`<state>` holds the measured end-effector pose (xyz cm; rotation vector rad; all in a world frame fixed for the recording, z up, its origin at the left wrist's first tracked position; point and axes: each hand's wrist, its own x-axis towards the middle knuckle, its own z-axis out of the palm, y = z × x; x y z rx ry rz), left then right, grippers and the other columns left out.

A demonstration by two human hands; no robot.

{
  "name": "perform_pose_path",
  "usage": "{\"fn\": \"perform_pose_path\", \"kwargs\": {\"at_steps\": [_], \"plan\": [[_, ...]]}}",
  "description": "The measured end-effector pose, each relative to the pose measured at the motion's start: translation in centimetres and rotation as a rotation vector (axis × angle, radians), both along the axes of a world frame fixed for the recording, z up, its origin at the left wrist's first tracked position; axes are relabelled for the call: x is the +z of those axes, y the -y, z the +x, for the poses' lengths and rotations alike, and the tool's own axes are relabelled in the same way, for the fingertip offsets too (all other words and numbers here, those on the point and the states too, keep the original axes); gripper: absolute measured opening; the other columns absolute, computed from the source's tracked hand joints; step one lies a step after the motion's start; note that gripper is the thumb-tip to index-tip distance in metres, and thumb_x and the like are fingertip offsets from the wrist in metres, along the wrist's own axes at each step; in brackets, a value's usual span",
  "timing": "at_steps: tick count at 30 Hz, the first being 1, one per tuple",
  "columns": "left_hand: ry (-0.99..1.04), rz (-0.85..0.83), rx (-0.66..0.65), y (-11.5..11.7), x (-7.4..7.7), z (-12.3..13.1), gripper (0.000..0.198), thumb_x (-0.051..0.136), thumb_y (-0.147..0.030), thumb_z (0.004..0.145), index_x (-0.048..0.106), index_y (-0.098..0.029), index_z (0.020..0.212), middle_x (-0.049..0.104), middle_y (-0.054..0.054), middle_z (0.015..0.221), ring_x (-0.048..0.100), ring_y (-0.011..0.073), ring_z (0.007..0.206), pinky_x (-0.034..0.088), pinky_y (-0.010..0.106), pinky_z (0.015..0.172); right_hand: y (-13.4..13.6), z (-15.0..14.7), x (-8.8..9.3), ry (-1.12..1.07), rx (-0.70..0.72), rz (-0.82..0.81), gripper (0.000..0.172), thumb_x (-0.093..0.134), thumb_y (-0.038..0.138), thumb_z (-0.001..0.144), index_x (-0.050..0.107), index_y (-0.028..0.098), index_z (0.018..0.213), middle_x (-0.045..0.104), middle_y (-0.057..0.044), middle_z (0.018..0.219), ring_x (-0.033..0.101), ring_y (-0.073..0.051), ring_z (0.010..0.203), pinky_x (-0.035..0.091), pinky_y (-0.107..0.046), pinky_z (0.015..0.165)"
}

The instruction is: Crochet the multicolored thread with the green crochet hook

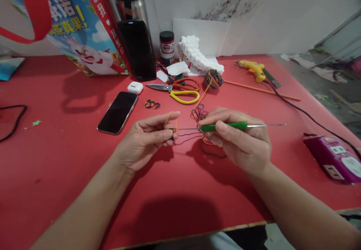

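My right hand (239,141) grips a crochet hook (232,127) by its green handle, its thin metal shaft pointing left. The hook's tip reaches a small piece of crochet work (174,132) pinched between the thumb and fingers of my left hand (150,137). Orange yarn loops up over my left index finger. Dark strands run right from the piece, under my right hand, to a loose tangle of multicoloured yarn (199,111). Beyond the tangle sits a ball of variegated yarn (213,79). Fingers partly hide the piece.
Scissors (184,96) with red and yellow handles, a small crocheted piece (152,104), a phone (118,112) and a white earbud case (135,88) lie ahead. Behind stand a second phone (137,50), a jar (167,49) and a gift bag (90,50). To the right are a yellow glue gun (252,69) and a purple power strip (335,158).
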<state>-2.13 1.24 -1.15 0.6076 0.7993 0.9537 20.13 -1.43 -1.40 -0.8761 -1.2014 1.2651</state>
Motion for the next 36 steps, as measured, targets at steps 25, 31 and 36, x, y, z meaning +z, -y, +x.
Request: {"fn": "perform_pose_path", "kwargs": {"at_steps": [25,31,36], "plan": [[-0.009,0.012,0.038,1.4,-0.6,2.5,0.038,0.100,-0.017,0.057,0.090,-0.024,0.094,0.078,0.003,0.070,0.067,0.0086,0.059,0.057,0.018,0.063,-0.4,-2.2,-1.0,-0.389,0.174,-0.261,0.012,0.079,0.028,0.088,0.084,0.018,0.091,0.074,-0.003,0.069,0.055,-0.009,0.047,0.044,-0.025,0.049],[-0.035,0.038,0.181,1.9,-0.7,2.9,0.034,0.097,-0.017,0.060,0.090,-0.024,0.093,0.075,0.000,0.067,0.067,0.0089,0.059,0.056,0.018,0.061,-0.7,-2.9,-1.5,-0.472,0.096,-0.296,0.011,0.080,0.027,0.086,0.083,0.019,0.093,0.072,-0.001,0.073,0.053,-0.008,0.052,0.049,-0.024,0.053],[-0.005,0.008,0.147,2.1,-0.8,3.2,0.034,0.097,-0.016,0.059,0.089,-0.022,0.092,0.078,0.002,0.070,0.067,0.0084,0.058,0.055,0.017,0.060,-1.1,-3.0,-1.9,-0.516,0.176,-0.381,0.013,0.082,0.028,0.083,0.083,0.016,0.089,0.071,-0.001,0.070,0.051,-0.007,0.049,0.048,-0.024,0.051]]}}
